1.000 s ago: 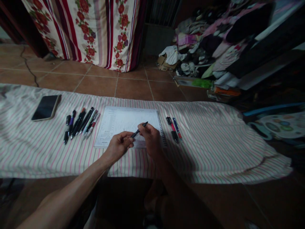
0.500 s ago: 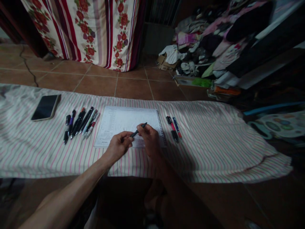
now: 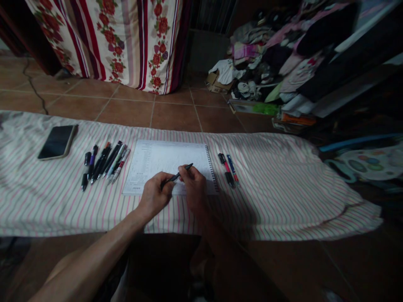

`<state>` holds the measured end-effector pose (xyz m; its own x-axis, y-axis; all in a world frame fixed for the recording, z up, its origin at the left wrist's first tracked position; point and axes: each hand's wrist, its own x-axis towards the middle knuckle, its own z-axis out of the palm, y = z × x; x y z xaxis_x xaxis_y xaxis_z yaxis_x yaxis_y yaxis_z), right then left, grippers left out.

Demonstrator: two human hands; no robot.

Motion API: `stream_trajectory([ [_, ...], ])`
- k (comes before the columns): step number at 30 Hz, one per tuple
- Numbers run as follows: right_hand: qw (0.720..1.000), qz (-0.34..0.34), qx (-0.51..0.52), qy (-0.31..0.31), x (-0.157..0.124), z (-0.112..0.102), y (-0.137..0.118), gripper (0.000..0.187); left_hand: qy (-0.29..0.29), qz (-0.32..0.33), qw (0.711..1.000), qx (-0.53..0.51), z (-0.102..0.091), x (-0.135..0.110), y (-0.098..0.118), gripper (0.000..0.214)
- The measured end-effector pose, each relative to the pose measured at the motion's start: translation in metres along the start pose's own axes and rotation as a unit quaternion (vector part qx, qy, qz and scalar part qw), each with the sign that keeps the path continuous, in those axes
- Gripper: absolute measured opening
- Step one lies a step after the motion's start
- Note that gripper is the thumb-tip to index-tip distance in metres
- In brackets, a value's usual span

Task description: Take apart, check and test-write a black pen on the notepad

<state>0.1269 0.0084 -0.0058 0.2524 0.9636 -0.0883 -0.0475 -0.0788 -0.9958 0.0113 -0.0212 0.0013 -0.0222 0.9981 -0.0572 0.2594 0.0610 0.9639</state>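
A dark pen [image 3: 174, 178] is held slantwise above the notebook, between both hands. My left hand [image 3: 156, 191] is closed round its lower left end. At the upper right end, the fingers of my right hand [image 3: 193, 184] pinch it. Beneath them lies a spiral notebook [image 3: 170, 153] with printed text down its left side and the coil on its right. Left of the notebook, several pens [image 3: 108, 161] lie in a loose bunch. To its right rest a red and black pen [image 3: 226, 170] and a blue and red pen [image 3: 233, 170], side by side.
A striped cloth [image 3: 283, 180] covers the low surface, with a phone [image 3: 58, 141] lying at its left. Behind, a floral curtain [image 3: 126, 42] hangs above the tiled floor [image 3: 173, 113]. Clothes [image 3: 267, 54] are heaped at the back right, beside a palette-like tray [image 3: 368, 163].
My left hand has closed further round the pen, so more of the pen's length shows between the hands. Both hands have shifted slightly left, along with the whole view.
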Motion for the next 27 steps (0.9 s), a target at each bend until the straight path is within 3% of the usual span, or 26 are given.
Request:
stream_trajectory([
  [4,1.0,0.0,-0.004,-0.004,0.0,0.0,-0.001,0.03,0.012,0.053,0.994,0.095,-0.001,0.002,0.002,0.019],
  [11,1.0,0.001,0.016,-0.014,0.009,0.0,0.007,0.03,0.003,0.095,0.987,0.131,-0.003,0.01,-0.002,0.022],
  [16,0.999,-0.04,0.007,-0.016,0.014,0.001,0.007,0.044,0.005,0.09,0.988,0.128,-0.007,0.012,-0.004,0.025],
  [22,0.992,-0.081,-0.073,-0.064,0.016,-0.008,0.004,0.024,0.005,0.092,0.99,0.103,-0.011,0.013,-0.008,0.021],
  [27,0.979,-0.088,-0.096,-0.156,0.017,-0.016,0.001,0.02,-0.021,0.057,0.997,0.052,-0.022,0.017,-0.011,0.022],
])
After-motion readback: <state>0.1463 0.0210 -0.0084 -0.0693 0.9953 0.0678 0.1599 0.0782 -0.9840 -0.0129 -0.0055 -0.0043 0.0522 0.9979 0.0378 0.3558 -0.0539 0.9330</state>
